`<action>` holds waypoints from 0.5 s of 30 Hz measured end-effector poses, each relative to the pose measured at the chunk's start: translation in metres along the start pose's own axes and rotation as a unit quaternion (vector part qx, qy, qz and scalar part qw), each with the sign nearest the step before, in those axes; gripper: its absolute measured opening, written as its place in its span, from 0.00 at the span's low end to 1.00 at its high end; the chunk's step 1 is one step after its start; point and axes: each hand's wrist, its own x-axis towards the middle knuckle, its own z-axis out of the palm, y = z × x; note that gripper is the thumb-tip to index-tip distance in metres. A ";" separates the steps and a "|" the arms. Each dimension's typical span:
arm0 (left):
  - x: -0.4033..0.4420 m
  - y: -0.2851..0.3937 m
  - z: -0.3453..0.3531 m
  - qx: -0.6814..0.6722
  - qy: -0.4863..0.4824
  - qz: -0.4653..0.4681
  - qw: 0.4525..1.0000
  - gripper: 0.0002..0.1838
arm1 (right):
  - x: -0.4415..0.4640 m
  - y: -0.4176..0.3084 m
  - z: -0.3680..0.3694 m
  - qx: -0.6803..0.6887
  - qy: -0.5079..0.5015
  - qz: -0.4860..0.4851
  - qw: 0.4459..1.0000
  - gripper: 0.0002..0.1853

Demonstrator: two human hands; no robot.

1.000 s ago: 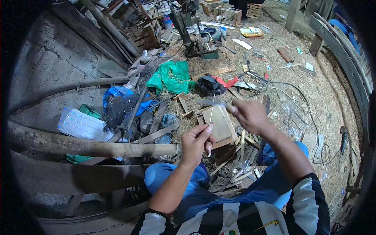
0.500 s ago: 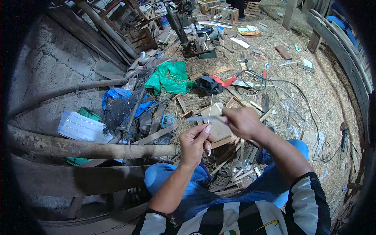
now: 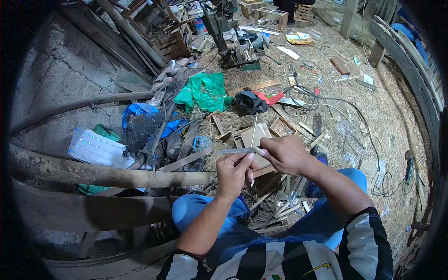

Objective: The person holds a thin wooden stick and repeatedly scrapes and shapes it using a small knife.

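In the middle of the head view, my left hand (image 3: 232,176) is closed, pinching a thin pale wooden stick (image 3: 255,128) between thumb and fingers. The stick stands nearly upright, and its lower tip pokes out beneath the fingers. My right hand (image 3: 290,155) is wrapped round the handle of a knife (image 3: 234,151), most of the handle hidden by the fingers. Its narrow blade points left and crosses just above my left thumb and fingertips, close to the stick. Whether the edge touches the wood I cannot tell.
Below my hands are an open wooden box (image 3: 265,171) and loose wood strips (image 3: 284,212). A bamboo pole (image 3: 112,178) runs along the left. Ahead lie a green plastic bag (image 3: 205,91), a black bag (image 3: 251,101) and a dark cable (image 3: 361,112).
The knife blade, blurred by motion before, now shows sharply. My right hand has shifted slightly left and down, nearer my left hand. The stick stays in my left hand.
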 end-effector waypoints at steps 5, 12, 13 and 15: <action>-0.002 0.000 0.005 -0.010 0.026 0.032 0.999 0.09 | 0.004 0.021 -0.001 -0.033 0.035 0.044 0.998 0.15; -0.001 0.004 0.002 -0.003 0.029 0.009 1.000 0.10 | 0.014 0.049 -0.025 -0.049 0.077 0.171 0.981 0.15; 0.000 0.004 0.001 -0.002 0.035 0.004 0.999 0.10 | 0.011 0.039 -0.021 -0.021 0.087 0.130 0.987 0.15; 0.001 0.001 0.001 -0.001 0.039 -0.002 0.999 0.10 | 0.005 0.019 -0.014 0.017 0.076 0.060 0.995 0.16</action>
